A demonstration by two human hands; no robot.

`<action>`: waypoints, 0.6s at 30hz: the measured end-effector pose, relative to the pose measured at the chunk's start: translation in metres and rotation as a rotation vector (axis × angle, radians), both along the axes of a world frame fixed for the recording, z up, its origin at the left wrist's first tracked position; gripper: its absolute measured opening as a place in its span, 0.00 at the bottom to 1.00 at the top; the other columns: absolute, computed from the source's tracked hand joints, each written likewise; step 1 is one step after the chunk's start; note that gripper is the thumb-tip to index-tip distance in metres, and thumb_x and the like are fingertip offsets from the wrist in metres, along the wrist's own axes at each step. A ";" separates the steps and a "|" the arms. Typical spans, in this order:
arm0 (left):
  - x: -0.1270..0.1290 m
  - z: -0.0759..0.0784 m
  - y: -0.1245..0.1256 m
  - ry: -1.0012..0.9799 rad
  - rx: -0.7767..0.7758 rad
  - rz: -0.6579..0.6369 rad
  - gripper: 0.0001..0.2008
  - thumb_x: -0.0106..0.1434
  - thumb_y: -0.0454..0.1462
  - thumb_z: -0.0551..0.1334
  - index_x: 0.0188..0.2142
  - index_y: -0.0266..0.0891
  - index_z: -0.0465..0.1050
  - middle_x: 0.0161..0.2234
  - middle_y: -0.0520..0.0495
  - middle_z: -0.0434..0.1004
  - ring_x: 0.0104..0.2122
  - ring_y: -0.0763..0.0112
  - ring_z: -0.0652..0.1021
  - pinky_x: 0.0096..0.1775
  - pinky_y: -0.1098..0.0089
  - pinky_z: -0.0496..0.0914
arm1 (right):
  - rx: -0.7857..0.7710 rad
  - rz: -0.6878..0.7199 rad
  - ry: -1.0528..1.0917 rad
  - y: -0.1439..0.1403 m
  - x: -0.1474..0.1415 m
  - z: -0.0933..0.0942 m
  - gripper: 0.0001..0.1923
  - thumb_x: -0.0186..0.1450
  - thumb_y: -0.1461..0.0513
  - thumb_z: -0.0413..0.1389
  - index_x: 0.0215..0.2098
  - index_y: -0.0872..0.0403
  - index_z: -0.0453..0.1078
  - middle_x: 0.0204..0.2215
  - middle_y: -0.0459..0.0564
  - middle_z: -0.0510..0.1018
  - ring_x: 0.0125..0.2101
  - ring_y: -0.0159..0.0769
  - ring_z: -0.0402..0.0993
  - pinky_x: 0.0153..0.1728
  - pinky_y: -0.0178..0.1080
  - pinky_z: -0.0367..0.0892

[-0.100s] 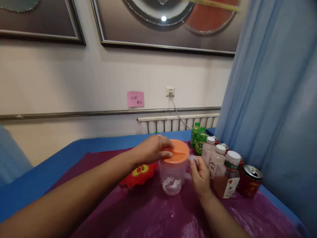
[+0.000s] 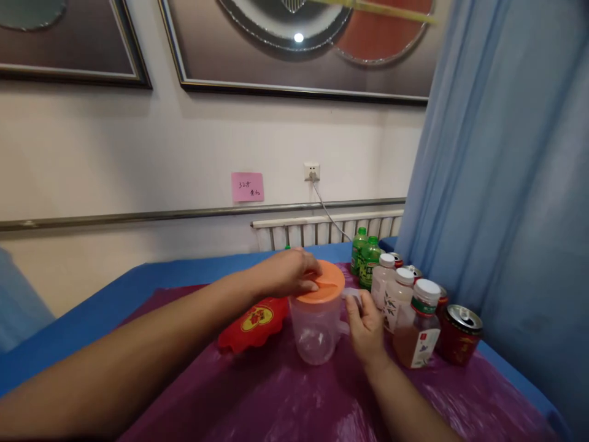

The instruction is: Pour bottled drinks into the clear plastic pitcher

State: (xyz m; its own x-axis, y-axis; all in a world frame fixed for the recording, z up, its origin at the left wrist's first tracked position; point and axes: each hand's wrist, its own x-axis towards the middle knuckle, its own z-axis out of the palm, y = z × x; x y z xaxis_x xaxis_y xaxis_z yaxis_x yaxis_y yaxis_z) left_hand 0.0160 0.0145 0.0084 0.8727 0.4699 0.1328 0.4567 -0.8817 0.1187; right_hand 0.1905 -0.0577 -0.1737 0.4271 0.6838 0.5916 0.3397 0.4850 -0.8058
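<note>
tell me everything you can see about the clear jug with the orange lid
The jug is a clear plastic pitcher with a round orange lid seated on top. It looks empty, though glare hides the bottom. It stands upright on the purple sheet, beside a red plate and left of the bottles. The left hand rests on the lid; the right hand grips its side handle.
</note>
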 end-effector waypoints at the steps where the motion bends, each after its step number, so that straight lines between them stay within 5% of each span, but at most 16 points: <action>1: 0.004 0.002 0.003 0.031 0.022 -0.023 0.08 0.62 0.40 0.64 0.40 0.43 0.80 0.37 0.45 0.83 0.40 0.62 0.78 0.43 0.64 0.70 | 0.005 -0.017 -0.016 0.001 0.000 0.001 0.16 0.71 0.51 0.51 0.29 0.49 0.62 0.21 0.40 0.66 0.22 0.32 0.62 0.25 0.33 0.58; 8: 0.015 0.014 0.010 0.059 0.053 -0.113 0.06 0.62 0.38 0.61 0.31 0.42 0.74 0.32 0.47 0.78 0.35 0.63 0.74 0.44 0.63 0.67 | 0.026 -0.056 -0.052 0.005 -0.001 0.009 0.17 0.70 0.52 0.52 0.26 0.49 0.58 0.19 0.38 0.64 0.21 0.31 0.59 0.24 0.33 0.56; 14: -0.002 0.055 0.004 -0.320 -0.052 0.133 0.11 0.65 0.42 0.58 0.41 0.39 0.75 0.39 0.49 0.78 0.38 0.67 0.75 0.42 0.68 0.69 | 0.043 -0.098 -0.068 0.005 -0.001 0.006 0.17 0.70 0.51 0.53 0.26 0.49 0.58 0.19 0.39 0.65 0.21 0.31 0.59 0.24 0.33 0.56; 18: -0.042 0.050 -0.015 -0.594 -0.208 0.391 0.13 0.64 0.41 0.62 0.46 0.38 0.76 0.38 0.52 0.79 0.36 0.68 0.76 0.37 0.70 0.71 | 0.044 -0.124 -0.059 0.003 0.001 0.001 0.16 0.71 0.52 0.52 0.28 0.49 0.60 0.20 0.40 0.67 0.22 0.33 0.62 0.25 0.34 0.58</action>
